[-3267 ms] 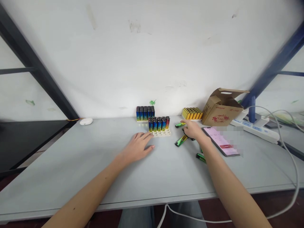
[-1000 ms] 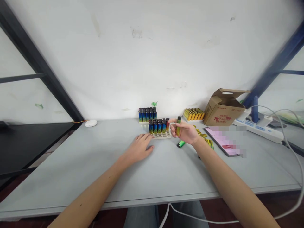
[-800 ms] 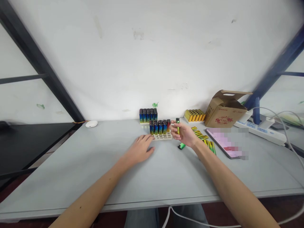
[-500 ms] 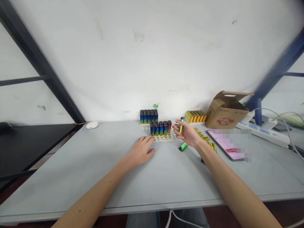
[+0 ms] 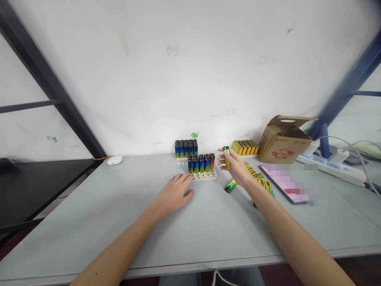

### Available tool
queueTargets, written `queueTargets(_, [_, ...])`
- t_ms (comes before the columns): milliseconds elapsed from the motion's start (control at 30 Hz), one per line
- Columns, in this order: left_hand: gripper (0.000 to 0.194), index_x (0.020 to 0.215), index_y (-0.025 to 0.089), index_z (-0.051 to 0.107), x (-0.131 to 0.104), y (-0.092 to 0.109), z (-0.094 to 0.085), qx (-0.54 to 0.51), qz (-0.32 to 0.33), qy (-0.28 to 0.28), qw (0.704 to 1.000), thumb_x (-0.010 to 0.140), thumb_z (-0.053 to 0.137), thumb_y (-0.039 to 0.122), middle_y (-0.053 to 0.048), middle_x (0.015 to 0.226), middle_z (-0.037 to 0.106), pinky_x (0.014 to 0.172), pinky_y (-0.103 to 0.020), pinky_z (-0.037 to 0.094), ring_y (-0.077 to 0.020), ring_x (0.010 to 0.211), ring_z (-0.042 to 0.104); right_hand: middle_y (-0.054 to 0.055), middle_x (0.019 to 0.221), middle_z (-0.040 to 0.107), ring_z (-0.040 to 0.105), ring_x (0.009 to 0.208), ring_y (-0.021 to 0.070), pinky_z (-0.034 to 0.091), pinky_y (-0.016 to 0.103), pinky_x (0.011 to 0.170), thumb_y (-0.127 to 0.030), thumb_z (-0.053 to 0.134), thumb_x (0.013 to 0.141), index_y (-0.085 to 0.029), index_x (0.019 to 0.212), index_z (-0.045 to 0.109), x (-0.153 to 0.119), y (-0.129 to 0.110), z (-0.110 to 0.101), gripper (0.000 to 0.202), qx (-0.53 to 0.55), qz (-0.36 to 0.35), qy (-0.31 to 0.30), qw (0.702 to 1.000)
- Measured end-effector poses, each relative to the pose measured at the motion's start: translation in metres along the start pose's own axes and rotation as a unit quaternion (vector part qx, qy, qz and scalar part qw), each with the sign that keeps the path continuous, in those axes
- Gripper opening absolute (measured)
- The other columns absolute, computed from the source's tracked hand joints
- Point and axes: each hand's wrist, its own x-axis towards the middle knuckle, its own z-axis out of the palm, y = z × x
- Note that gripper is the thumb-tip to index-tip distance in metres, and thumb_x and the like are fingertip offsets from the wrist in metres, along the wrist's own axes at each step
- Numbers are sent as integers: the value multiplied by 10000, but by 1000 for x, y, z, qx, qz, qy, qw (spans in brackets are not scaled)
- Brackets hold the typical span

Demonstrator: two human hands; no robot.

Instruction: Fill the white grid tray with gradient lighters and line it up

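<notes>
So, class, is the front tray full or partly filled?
The tray is partly filled: cylinders stand at its back, while empty holes show toward its front.

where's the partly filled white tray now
In the head view, the partly filled white tray is just right of centre, between the left hand and the right hand.

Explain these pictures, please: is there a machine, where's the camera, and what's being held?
No machine, just a person's bare left hand and right hand. One camera, worn on the head, took every picture, looking forward and down. On the table, what look like batteries stand upright in a back tray, a front tray with free holes, and a third tray. To the right are loose batteries, a phone, an open box and a power strip. The right hand holds a yellow-green battery; the left lies palm down, fingertips at the front tray's near corner.
</notes>
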Motion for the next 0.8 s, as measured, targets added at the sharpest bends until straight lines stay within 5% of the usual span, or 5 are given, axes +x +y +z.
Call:
queueTargets(100, [362, 1283, 231, 451, 0, 1, -1, 0, -1, -2, 1000, 935, 409, 318, -55, 1343, 505, 1020, -426, 379, -254, 1203, 446, -48, 649, 467, 432, 534, 83, 335, 198, 478, -503, 627, 786, -229, 964, 582, -2, -3, 0, 330, -17, 41, -54, 998])
queueTargets(267, [367, 1288, 236, 450, -1, 1, -2, -1, 0, -1, 1000, 934, 417, 327, -56, 1351, 503, 1014, -431, 388, -255, 1215, 445, -82, 515, 208, 158, 432, 76, 169, 206, 404, -601, 393, 859, -202, 650, 443, -2, 1, 3, 452, 47, 123, -87, 987])
queueTargets(800, [363, 1285, 229, 449, 0, 0, 0, 3, 2, 0, 1000, 934, 421, 319, -57, 1349, 505, 1018, -427, 388, -255, 1213, 445, -82, 492, 138, 107, 424, 90, 182, 222, 408, -320, 266, 854, -218, 562, 309, -5, 20, 27, 312, 85, 110, -22, 990])
